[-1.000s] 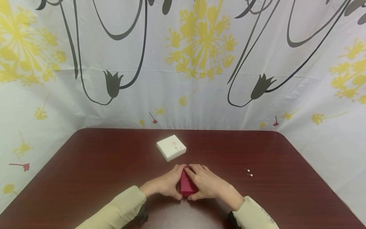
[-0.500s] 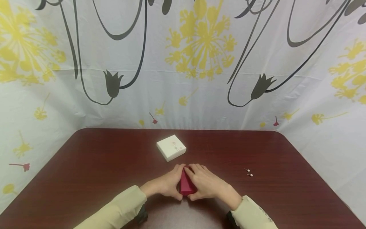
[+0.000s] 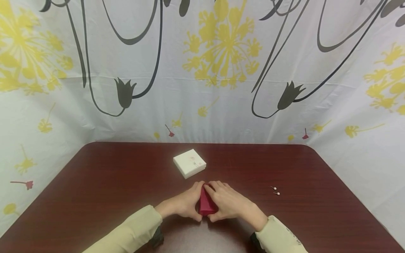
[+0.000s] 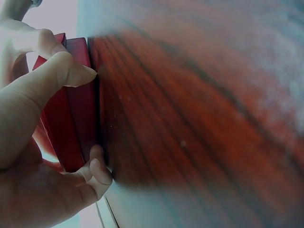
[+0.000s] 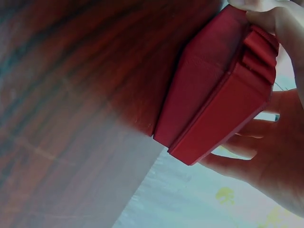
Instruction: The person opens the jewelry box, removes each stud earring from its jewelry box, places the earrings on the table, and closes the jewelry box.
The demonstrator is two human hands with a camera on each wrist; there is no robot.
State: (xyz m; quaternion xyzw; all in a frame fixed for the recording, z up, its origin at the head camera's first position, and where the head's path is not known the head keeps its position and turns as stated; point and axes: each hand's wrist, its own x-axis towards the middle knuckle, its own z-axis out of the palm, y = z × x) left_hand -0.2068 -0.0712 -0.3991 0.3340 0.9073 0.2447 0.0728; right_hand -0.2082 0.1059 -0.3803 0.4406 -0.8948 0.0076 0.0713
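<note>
Head view: a red box (image 3: 207, 206) sits on the dark red-brown table (image 3: 126, 179) at lower centre of the frame, one hand on each side. The left hand (image 3: 186, 203) holds its left side, thumb and fingers parted by the width of the box and bent round it. The right hand (image 3: 230, 204) grips the right side in like manner, its forefinger lying over part of the top. Both wrists emerge from pale sleeves (image 3: 134, 228). A white box (image 3: 188, 163) lies just above centre of the table, well apart from the hands; two pins (image 3: 278, 193) with round pale heads lie near each other at right. A patterned curtain (image 3: 202, 130) fills the upper frame. Wrist views: the red box appears at upper left and upper right respectively, a seam running along its side.
</note>
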